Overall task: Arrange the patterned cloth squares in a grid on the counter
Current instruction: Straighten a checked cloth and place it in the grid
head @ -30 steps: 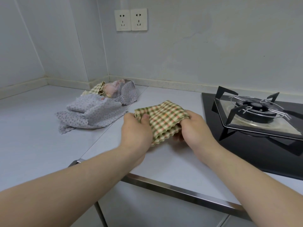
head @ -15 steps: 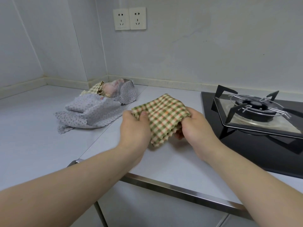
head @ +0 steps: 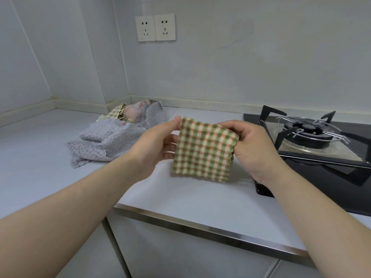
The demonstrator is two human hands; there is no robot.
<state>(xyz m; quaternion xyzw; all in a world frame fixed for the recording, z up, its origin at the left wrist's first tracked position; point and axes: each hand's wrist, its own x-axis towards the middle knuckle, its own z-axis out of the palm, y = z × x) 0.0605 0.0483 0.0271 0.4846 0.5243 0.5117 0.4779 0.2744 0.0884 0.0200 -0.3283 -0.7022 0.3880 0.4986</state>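
On the pale desk (head: 30, 157), toward the back corner at the left, a crumpled pile of cloths (head: 112, 141) lies: grey dotted ones in front, a checked one and a pinkish one behind. Above, on the wall, are two white sockets (head: 155, 27). The left hand (head: 158, 145) pinches the top left corner of a green-and-cream checked cloth square (head: 204, 151), thumb in front and fingers behind. The square hangs flat, facing the camera, held up off the desk between both hands, near the front edge. The right hand (head: 253, 145) grips its upper right edge with curled fingers. Farther right, a black gas stove (head: 309, 133) is set on the desk, its burner grate bare.
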